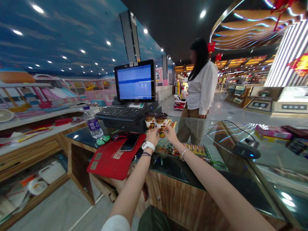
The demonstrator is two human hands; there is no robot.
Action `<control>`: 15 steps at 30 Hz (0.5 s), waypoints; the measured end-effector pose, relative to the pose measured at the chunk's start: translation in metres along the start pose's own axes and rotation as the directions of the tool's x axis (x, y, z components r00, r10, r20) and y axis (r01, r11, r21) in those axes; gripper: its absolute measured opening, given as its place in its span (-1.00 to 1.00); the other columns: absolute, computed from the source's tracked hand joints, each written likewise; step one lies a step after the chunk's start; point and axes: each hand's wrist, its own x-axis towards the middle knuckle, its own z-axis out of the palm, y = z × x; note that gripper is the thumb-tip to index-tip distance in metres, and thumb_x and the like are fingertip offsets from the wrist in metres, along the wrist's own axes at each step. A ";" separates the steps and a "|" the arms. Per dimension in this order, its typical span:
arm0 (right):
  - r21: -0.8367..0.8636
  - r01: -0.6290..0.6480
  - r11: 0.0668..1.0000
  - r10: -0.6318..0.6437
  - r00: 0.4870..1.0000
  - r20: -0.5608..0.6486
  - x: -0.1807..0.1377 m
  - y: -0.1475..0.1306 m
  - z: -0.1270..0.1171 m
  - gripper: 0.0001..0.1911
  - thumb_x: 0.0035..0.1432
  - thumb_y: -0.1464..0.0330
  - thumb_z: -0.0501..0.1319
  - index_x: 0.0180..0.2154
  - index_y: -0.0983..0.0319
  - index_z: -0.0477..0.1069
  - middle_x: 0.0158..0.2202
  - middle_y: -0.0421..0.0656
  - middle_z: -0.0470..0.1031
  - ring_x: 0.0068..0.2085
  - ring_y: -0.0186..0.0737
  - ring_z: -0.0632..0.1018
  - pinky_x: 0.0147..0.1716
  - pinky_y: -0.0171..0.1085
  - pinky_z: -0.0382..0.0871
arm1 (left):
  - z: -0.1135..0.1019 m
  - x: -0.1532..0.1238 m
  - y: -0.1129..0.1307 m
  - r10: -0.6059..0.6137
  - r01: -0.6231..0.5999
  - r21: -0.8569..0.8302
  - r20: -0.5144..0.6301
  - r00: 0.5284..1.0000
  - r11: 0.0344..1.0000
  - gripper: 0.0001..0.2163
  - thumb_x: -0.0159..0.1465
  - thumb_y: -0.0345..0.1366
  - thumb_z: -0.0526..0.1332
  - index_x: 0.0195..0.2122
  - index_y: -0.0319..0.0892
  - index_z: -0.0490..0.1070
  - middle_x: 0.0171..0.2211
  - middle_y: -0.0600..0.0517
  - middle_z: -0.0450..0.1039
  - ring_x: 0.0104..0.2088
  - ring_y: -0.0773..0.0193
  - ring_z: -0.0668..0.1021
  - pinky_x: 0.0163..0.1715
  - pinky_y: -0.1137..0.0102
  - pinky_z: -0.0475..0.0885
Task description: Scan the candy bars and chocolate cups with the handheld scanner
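Observation:
Two small patterned cups with dark brown tops stand side by side on the glass counter in front of the screen. My left hand, wearing a white watch, has its fingers closed at the lower front of the cups, by the gap between them. At the right cup's lower right side, my right hand pinches with bent fingers. The fingertips are small and partly hidden against the cups. Shiny snack packets lie under and beside my right forearm.
A monitor with a keyboard stands behind the cups. Left are a water bottle, a red mat, a phone and a mouse. A black corded device sits right. A person stands across the counter.

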 end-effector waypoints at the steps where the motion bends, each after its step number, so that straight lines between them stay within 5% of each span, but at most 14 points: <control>1: -0.007 0.013 1.000 -0.013 1.000 0.005 -0.001 0.002 -0.003 -0.85 -0.07 0.49 0.15 -0.44 0.13 0.23 -0.25 -0.16 0.39 -0.09 -0.12 0.45 0.06 -0.07 0.34 | -0.001 -0.002 0.001 -0.007 0.007 0.008 0.006 1.000 1.000 -0.81 0.22 -0.47 0.13 -0.20 -0.13 0.46 -0.17 -0.11 0.57 -0.09 0.04 0.56 -0.02 0.18 0.39; 15: -0.103 -0.053 0.993 0.061 0.995 0.076 -0.019 0.004 -0.021 -0.67 -0.12 0.56 0.13 -0.28 0.15 0.45 -0.10 -0.17 0.55 0.03 -0.13 0.51 0.14 -0.06 0.33 | 0.005 -0.005 -0.001 -0.016 0.021 -0.061 0.081 0.997 0.998 -0.67 0.18 -0.50 0.16 -0.07 -0.11 0.53 0.15 -0.06 0.46 0.16 0.12 0.47 0.22 0.16 0.32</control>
